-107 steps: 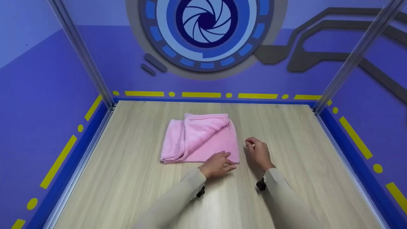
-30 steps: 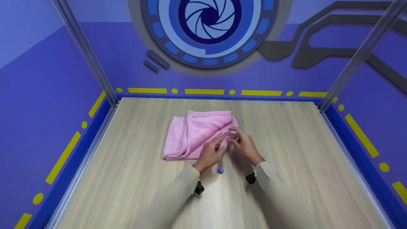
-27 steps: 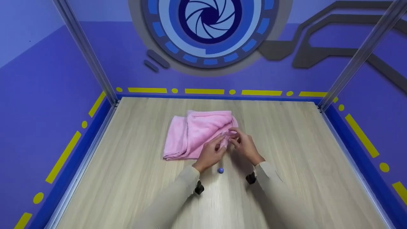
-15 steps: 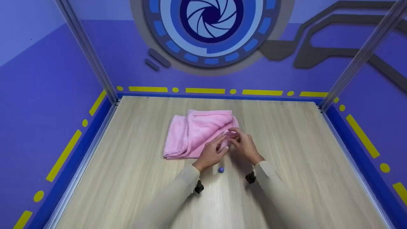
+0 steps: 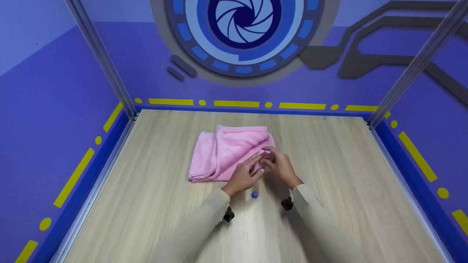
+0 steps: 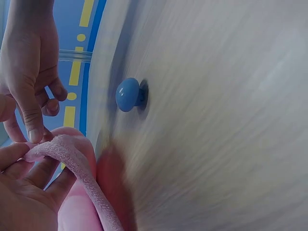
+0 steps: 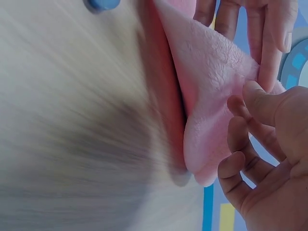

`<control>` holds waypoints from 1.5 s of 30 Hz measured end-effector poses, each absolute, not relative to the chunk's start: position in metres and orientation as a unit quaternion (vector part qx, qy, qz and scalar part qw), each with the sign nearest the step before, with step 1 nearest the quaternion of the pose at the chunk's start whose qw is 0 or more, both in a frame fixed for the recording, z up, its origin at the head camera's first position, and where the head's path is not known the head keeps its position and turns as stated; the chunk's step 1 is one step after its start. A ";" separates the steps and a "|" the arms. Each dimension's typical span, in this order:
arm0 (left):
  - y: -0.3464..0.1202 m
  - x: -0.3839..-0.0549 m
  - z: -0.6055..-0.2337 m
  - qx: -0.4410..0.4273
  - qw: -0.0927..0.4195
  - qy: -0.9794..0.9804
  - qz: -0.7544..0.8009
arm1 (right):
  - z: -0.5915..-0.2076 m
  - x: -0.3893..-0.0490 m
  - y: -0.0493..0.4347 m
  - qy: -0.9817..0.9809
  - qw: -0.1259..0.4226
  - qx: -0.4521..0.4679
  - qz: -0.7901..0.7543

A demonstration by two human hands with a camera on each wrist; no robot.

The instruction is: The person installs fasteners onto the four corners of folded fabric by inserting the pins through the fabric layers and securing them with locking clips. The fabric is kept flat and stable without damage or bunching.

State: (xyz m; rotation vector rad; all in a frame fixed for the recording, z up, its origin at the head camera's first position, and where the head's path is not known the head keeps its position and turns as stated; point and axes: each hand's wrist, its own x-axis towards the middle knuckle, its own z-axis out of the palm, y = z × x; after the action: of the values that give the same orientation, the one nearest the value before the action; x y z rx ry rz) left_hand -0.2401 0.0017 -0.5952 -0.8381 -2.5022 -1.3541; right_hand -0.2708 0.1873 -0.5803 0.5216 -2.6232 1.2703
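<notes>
A pink fleecy towel [image 5: 237,144] lies folded on the table, its near right corner lifted between both hands. My left hand [image 5: 241,178] holds the raised edge; in the left wrist view some of its fingers [image 6: 44,171] lie under the fabric [image 6: 79,166]. My right hand [image 5: 283,170] pinches the same corner with thumb [image 7: 262,103] and forefinger. On the wood just nearer than the corner is a small blue mushroom-shaped piece [image 5: 255,194], with a rounded cap [image 6: 128,95] and short stem. Both hands partly hide the lifted corner in the head view.
The light wooden table [image 5: 153,153] has blue-purple walls [image 5: 120,73] at its back and sides. Metal posts [image 5: 106,62] stand at the back corners. A black wrist device [image 5: 228,214] shows at each cuff.
Since the oldest frame, both hands have come together and lifted the towel's near right corner. The blue piece has come into sight. Over the last second the left thumb has shifted slightly.
</notes>
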 end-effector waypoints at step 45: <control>-0.011 -0.222 -0.602 -0.344 -0.100 -0.875 -0.326 | -0.594 -0.267 0.196 -0.888 0.091 0.147 0.426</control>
State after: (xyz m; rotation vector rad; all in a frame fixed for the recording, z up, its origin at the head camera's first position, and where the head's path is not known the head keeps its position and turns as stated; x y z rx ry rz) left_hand -0.2221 -0.0115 -0.6022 -1.1552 -2.9378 -1.0943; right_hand -0.2674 0.1961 -0.5937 0.4365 -2.6397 1.2654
